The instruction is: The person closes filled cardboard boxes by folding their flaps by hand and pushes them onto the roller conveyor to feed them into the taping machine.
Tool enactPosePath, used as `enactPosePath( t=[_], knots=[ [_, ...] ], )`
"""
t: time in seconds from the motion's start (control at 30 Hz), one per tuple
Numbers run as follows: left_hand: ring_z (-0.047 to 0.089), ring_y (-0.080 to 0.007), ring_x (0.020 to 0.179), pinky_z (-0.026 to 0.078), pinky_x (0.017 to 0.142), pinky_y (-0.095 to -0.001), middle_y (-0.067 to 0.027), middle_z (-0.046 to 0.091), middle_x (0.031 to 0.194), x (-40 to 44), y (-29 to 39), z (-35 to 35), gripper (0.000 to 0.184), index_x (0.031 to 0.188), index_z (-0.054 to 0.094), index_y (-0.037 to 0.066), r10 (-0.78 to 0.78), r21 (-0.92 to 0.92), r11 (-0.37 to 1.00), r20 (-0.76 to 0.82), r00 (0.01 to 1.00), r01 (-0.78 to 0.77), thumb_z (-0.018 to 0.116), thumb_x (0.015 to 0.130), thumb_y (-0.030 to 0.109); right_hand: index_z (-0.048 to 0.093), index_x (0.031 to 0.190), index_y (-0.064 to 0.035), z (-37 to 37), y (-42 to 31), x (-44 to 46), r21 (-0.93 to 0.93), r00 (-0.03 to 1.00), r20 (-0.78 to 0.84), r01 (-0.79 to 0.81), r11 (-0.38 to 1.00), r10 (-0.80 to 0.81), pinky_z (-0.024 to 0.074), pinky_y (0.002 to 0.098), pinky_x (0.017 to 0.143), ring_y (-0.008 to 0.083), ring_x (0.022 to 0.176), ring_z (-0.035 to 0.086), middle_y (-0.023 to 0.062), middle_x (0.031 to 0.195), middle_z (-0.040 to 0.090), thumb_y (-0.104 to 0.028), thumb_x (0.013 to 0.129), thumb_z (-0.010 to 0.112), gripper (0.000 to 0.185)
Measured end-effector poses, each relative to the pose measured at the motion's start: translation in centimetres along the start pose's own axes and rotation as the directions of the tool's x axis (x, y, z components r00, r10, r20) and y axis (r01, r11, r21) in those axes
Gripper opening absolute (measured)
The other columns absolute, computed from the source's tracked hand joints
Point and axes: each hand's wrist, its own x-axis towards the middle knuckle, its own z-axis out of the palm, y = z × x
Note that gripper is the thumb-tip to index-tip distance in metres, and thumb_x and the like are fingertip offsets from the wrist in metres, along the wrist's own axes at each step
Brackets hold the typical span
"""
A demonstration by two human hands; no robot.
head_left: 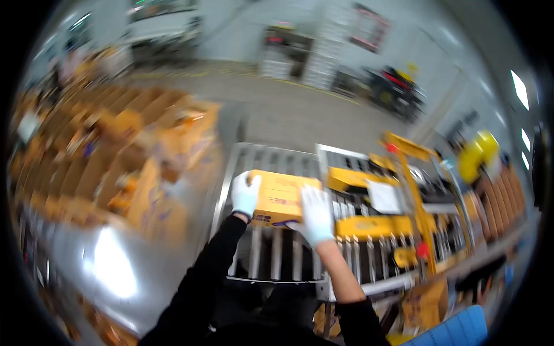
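A closed yellow-orange cardboard box (278, 195) with dark print on its near side sits on the metal roller conveyor (276, 256) in front of me. My left hand (246, 195), in a white glove, grips the box at its left end. Against its right end lies my right hand (317, 214), also gloved, with fingers stretched over the top edge and the thumb near the front. To the right of that hand is a yellow carton-sealing machine (412, 202) with side rails and a white sheet on it.
Several open cardboard boxes (86, 167) stand in rows on the shiny metal table (109, 259) at left. At far right are a yellow cylindrical object (479, 155) and stacked flat cartons (502, 199). A blue object (456, 328) lies low at right.
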Motion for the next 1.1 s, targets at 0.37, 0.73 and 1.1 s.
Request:
enactPosePath(
  t=[0.37, 0.73, 1.1],
  knots=[
    [0.061, -0.0319, 0.118, 0.047, 0.1, -0.0422, -0.0203, 0.063, 0.125, -5.0, 5.0, -15.4, 0.039, 0.129, 0.059, -0.002, 0.465, 0.618, 0.678, 0.058, 0.883, -0.398, 0.064, 0.09, 0.003, 0.036, 0.15, 0.0018, 3.1, 7.7, 0.0, -0.141, 0.97, -0.066, -0.243, 0.96, 0.235, 0.025, 0.0458, 0.123, 0.0368, 0.145, 0.036, 0.0216, 0.153, 0.042, -0.044, 0.085, 0.073, 0.088],
    [0.06, -0.0422, 0.11, 0.047, 0.091, -0.0464, -0.0285, 0.062, 0.12, -12.2, 0.9, -26.7, 0.021, 0.106, 0.065, 0.0, 0.435, 0.797, 0.295, 0.379, 0.817, -0.527, 0.066, 0.091, 0.014, 0.027, 0.152, 0.0082, 6.5, -7.5, -1.6, 0.582, 0.997, 0.055, -0.073, 0.81, 0.051, 0.0253, 0.0479, 0.123, 0.0453, 0.146, 0.031, 0.028, 0.153, 0.039, -0.04, 0.074, 0.085, 0.109],
    [0.061, -0.0264, 0.103, 0.048, 0.095, -0.0376, -0.0138, 0.064, 0.107, -3.0, 1.1, -19.1, 0.016, 0.097, 0.061, -0.003, 0.111, 0.302, 0.911, 0.478, 0.871, -0.282, 0.068, 0.087, 0.006, 0.069, 0.129, -0.0107, 3.5, -7.5, 2.2, 0.874, 0.904, 0.2, 0.009, 0.485, -0.378, 0.0407, 0.0453, 0.113, 0.0352, 0.132, 0.053, 0.0147, 0.136, 0.064, -0.035, 0.084, 0.078, 0.052]
  ],
)
